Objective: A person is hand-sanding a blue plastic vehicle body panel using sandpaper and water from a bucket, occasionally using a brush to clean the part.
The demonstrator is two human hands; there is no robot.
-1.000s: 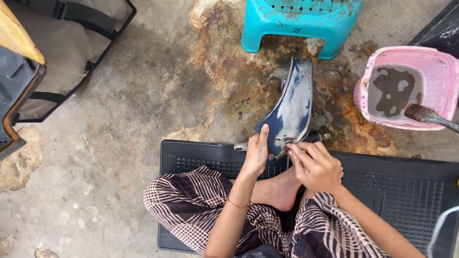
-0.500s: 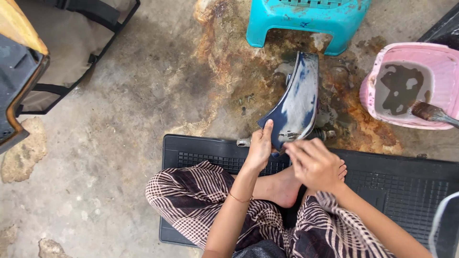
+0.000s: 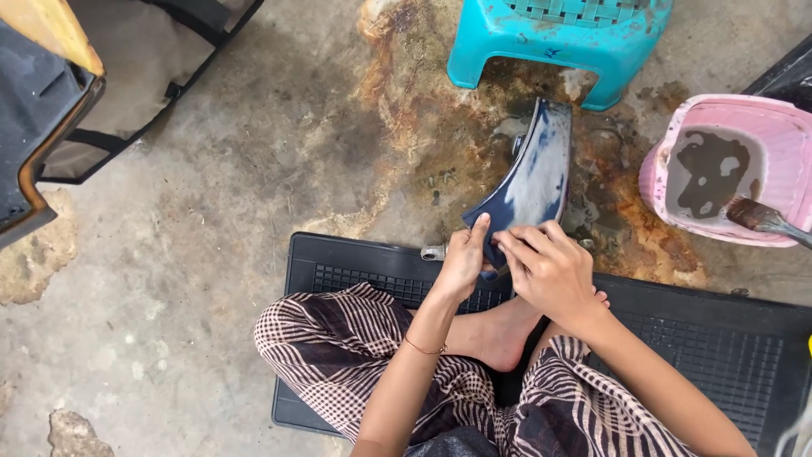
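Here my left hand (image 3: 463, 261) clasps the near end of the curved dark-blue panel (image 3: 533, 182) — my right hand (image 3: 550, 271) pinches its lower edge, fingers curled tight.

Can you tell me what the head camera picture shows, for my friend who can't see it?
A person sitting cross-legged on a black rubber mat holds the near end of a curved dark-blue panel with the left hand and right hand. A turquoise stool and a pink basin of murky water stand beyond on stained concrete.
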